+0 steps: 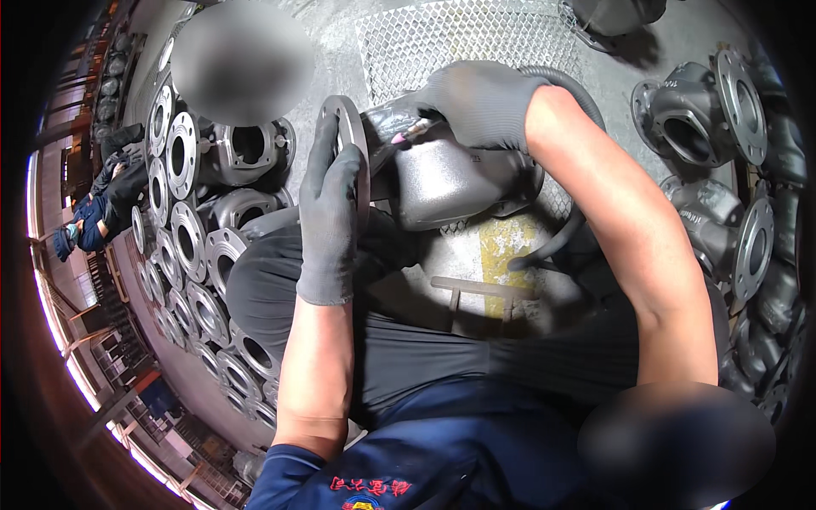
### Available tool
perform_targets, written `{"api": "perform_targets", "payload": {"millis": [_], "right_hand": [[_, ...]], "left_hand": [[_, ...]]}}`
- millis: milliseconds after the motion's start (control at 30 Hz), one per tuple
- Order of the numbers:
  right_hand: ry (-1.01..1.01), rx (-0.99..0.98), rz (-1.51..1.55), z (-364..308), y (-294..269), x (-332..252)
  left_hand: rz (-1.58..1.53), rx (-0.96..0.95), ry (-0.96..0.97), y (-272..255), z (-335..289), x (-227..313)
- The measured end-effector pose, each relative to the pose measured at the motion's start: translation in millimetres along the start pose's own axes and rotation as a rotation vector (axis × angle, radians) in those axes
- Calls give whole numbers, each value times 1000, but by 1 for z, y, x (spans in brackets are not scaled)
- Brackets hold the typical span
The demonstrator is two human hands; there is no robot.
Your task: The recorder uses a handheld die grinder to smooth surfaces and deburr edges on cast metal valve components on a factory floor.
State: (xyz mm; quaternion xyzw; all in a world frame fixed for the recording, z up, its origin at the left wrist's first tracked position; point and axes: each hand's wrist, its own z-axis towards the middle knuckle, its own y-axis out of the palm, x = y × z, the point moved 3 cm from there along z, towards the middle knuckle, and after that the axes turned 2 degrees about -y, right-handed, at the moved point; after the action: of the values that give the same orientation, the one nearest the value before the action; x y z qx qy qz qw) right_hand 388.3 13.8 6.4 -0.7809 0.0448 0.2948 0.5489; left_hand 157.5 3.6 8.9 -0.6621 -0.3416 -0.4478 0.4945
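Note:
A grey cast metal valve body (455,189) lies in front of me with its round flange (360,157) standing on edge at its left. My left hand (327,204), in a grey glove, grips that flange, fingers over its face and rim. Above the casting, my gloved right hand (484,106) is closed around a slim die grinder (416,131) with a pink tip. The tip is at the casting's upper left, close to the neck behind the flange; whether it touches I cannot tell. Most of the grinder is hidden in my glove.
A dark hose (586,106) curves round behind my right wrist. Expanded metal mesh (476,38) lies beyond the casting. Several flanged castings (183,157) stand stacked at left, more valve bodies (688,119) at right. A metal stand (480,287) is between my legs. Another person (98,212) is far left.

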Motion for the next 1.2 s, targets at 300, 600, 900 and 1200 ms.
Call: {"api": "perform_targets", "payload": {"millis": [300,600,900,1200], "right_hand": [[22,-85,23,11,-2,1],[-29,-76,-25,20,13,-6],[-101,-27,-36,24,22,-15],[-145,-46,-55,41,28,-20]], "left_hand": [[-259,16,-116,2,-2,-2],[-94,-22,41,0,-2,-7],[-166,51,-126,-1,2,-6],[-411,172,-237,-12,11,-22]]}}
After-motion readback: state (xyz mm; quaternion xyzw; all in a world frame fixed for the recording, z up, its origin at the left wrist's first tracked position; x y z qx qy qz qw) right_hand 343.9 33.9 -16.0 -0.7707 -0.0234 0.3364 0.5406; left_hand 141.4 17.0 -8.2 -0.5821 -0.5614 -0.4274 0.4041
